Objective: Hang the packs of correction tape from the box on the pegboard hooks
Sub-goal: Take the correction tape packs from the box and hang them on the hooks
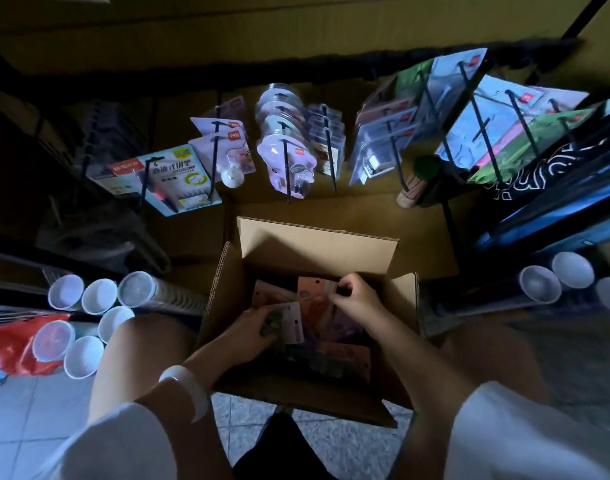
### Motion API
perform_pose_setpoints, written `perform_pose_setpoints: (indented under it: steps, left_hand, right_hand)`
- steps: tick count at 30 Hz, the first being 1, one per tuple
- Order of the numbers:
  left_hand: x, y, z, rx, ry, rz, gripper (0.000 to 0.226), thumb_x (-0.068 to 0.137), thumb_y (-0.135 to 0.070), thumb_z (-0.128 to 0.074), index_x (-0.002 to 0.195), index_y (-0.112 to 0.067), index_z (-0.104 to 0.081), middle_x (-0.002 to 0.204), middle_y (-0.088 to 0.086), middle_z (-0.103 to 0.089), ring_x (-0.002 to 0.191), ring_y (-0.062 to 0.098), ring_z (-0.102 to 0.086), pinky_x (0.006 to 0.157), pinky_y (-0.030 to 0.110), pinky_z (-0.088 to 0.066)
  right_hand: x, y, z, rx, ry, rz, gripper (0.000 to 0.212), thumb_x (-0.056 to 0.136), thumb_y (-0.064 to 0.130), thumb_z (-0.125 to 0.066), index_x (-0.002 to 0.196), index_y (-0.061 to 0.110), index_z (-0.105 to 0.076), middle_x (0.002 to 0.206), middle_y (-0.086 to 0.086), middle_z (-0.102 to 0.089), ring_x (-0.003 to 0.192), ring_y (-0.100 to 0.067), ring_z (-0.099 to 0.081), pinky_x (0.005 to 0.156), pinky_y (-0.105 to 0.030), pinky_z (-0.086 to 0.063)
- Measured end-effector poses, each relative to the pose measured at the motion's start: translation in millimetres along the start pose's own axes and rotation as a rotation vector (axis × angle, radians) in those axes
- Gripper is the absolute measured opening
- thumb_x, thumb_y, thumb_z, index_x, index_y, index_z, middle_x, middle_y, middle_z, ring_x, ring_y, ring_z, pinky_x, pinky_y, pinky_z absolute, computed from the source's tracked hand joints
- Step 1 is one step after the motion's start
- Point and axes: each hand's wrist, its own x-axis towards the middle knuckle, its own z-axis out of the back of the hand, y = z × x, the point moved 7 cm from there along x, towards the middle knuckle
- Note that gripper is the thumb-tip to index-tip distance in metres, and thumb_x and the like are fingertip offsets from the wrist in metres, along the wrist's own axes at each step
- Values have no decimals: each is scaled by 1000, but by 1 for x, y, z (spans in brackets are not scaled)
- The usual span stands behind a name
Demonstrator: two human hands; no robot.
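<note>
Knees bracket an open cardboard box (227, 289) where both hands work among the packs of correction tape (317, 299). Left hand (251, 329) curls round a pack's lower end; right hand (354, 297) pinches the top edge of an orange card, fingers nearly closed. Loose packs lie heaped below. Likely risk: a fingertip pinch could let the card slip, or drag neighbouring packs out, before it reaches the pegboard hooks (288, 168) beyond, already crowded with stationery.
</note>
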Motion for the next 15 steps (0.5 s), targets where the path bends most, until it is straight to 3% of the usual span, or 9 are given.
perform_pose_setpoints:
  steps: [2,4,7,9,12,13,15]
  left_hand:
    - [3,-2,3,14,-10,16,55,84,-11,-59,136,-13,-43,134,11,-50,122,23,-50,99,27,-41]
    - [8,-6,7,-31,-41,26,54,81,-10,-62,133,-12,-46,131,12,-54,118,24,-53,96,30,-45]
    - [15,-7,9,-59,-91,66,68,72,-22,-65,135,-10,-42,127,15,-56,117,28,-55,95,30,-46]
    - [18,-12,8,-88,-119,63,78,68,-26,-64,139,-8,-36,128,15,-54,119,29,-53,96,28,-44]
    - [21,-26,12,-178,-169,0,72,75,-6,-71,138,-7,-36,121,7,-56,109,16,-54,80,3,-40]
    - [23,-31,17,-206,-207,-31,71,74,-5,-73,136,-7,-39,121,7,-57,109,15,-55,82,4,-41]
    - [27,-35,29,-242,-277,-64,70,70,-12,-78,132,-10,-45,122,10,-58,110,21,-57,93,24,-46]
  right_hand:
    - [1,4,-5,27,6,40,22,86,27,-63,100,13,-52,104,-7,-57,95,-19,-52,77,-30,-43]
    - [-1,10,-10,36,27,97,24,86,29,-64,101,15,-51,99,-5,-57,89,-19,-54,67,-28,-43]
    - [-6,24,-20,-338,89,292,26,89,25,-57,113,17,-58,107,-8,-63,96,-25,-60,71,-29,-45]
    - [-12,37,-19,-492,41,461,18,90,20,-52,99,15,-67,102,-9,-65,97,-29,-60,75,-33,-46]
    - [-25,60,6,-278,-136,623,18,87,12,-51,89,10,-70,86,-7,-69,80,-21,-63,69,-31,-43]
    - [-28,64,17,-173,-173,619,18,87,8,-52,90,8,-70,80,-5,-68,72,-15,-61,67,-28,-44]
    - [-27,62,30,3,-147,557,19,90,2,-50,94,4,-68,73,-1,-64,61,-8,-59,65,-25,-48]
